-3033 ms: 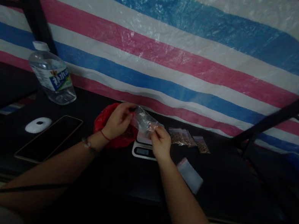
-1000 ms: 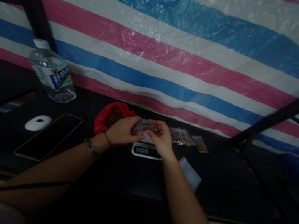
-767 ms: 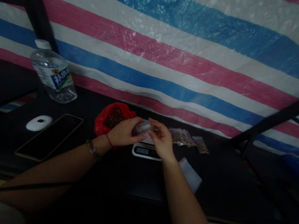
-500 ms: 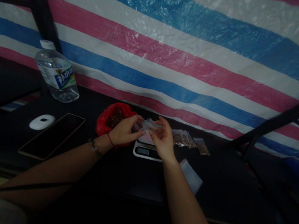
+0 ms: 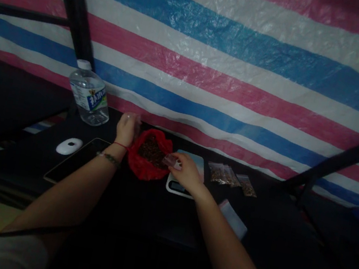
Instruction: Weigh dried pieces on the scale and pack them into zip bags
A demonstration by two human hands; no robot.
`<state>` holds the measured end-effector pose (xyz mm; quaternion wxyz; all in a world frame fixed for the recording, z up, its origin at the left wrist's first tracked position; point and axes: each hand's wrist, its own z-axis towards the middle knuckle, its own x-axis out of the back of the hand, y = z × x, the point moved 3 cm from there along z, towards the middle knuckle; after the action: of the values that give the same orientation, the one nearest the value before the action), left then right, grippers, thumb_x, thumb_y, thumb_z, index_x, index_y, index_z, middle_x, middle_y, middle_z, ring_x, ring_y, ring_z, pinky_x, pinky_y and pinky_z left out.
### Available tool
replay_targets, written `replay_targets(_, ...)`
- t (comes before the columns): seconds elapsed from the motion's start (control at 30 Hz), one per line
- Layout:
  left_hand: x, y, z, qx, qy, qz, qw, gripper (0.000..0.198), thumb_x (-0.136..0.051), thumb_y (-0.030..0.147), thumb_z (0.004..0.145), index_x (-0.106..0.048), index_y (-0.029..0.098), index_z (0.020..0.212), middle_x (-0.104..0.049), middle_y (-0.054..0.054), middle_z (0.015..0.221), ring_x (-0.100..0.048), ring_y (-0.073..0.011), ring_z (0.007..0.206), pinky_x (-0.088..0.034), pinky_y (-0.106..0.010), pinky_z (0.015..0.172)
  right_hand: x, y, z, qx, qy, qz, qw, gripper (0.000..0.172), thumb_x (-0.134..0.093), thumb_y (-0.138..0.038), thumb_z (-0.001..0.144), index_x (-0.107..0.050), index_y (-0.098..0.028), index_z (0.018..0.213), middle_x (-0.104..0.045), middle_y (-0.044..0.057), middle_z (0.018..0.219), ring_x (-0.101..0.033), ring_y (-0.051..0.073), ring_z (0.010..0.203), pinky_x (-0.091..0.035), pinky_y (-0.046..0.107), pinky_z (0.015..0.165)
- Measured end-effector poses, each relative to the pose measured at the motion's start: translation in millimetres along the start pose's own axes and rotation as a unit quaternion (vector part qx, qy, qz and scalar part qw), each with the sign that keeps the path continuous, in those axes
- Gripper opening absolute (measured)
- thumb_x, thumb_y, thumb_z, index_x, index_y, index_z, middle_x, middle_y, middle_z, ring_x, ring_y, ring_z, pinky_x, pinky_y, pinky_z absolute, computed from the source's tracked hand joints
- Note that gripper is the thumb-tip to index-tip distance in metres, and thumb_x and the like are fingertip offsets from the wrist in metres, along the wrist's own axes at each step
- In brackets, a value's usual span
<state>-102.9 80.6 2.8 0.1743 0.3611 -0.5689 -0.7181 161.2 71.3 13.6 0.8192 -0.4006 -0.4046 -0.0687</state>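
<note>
My right hand [image 5: 186, 172] pinches a small clear plastic piece [image 5: 170, 160] at the right rim of a red plastic bag [image 5: 145, 170]. Small brown dried bits [image 5: 153, 150] fill the open bag. Behind the bag's left side, my left hand [image 5: 126, 129] is raised with its fingers curled. Something see-through shows at those fingers, too blurred to name. Under and beside my right hand lies a white kitchen scale [image 5: 199, 163], its display [image 5: 177, 186] facing me. The right forearm and hand cover part of it.
Several small zip bags of brown bits [image 5: 223, 174] lie right of the scale, with flat clear bags [image 5: 233, 220] nearer me. At left are a water bottle [image 5: 91, 95], a phone [image 5: 72, 162] and a white oval case [image 5: 69, 146]. Striped sheeting [image 5: 210, 79] hangs behind.
My hands were together over the scale, holding a clear plastic bag. They have parted: the left moved left past the red bag, the right to its rim. The view has shifted left.
</note>
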Motion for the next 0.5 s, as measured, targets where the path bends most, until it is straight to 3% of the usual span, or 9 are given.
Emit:
replay_targets(0.07,3.4,-12.3,9.1,0.086,0.004,-0.046,0.995,0.031,-0.054,0.050,0.081,-0.056,0.019,0.084,-0.059,-0.001,0.072,-0.054,-0.0127,0.056,-0.042,-0.024,0.053,-5.6,-4.4,11.4,0.003,-0.028,-0.039,0.999,0.037,-0.062,-0.010,0.074,-0.065,-0.017,0.110,-0.064,0.008,0.102,-0.058,0.019,0.096,-0.045,0.032,0.087)
replay_targets(0.2,3.0,-30.7,8.8,0.203,-0.069,-0.075,0.974,0.038,-0.051,0.053,0.081,-0.059,0.018,0.088,-0.066,-0.007,0.080,-0.061,-0.0178,0.061,-0.047,-0.029,0.054,-26.0,-12.0,33.1,0.007,-0.070,-0.084,0.994,0.036,-0.060,-0.007,0.074,-0.067,-0.015,0.107,-0.065,0.009,0.099,-0.058,0.019,0.093,-0.044,0.030,0.086)
replay_targets(0.37,-0.8,-38.2,2.1,0.246,-0.109,-0.125,0.955,0.037,-0.055,0.053,0.079,-0.059,0.018,0.089,-0.067,-0.006,0.078,-0.064,-0.0206,0.062,-0.051,-0.033,0.059,-54.5,-13.0,52.4,-0.007,-0.099,-0.115,0.988,0.029,-0.058,-0.007,0.074,-0.071,-0.015,0.098,-0.068,0.011,0.098,-0.059,0.021,0.096,-0.044,0.030,0.087)
replay_targets(0.5,-6.4,-37.2,-2.2,0.261,-0.105,-0.159,0.946,0.035,-0.054,0.050,0.080,-0.059,0.016,0.087,-0.066,-0.007,0.071,-0.063,-0.0204,0.056,-0.051,-0.032,0.055,-64.8,-12.7,62.9,-0.014,-0.110,-0.091,0.990,0.026,-0.059,-0.007,0.070,-0.072,-0.016,0.091,-0.071,0.009,0.093,-0.063,0.021,0.090,-0.045,0.029,0.081)
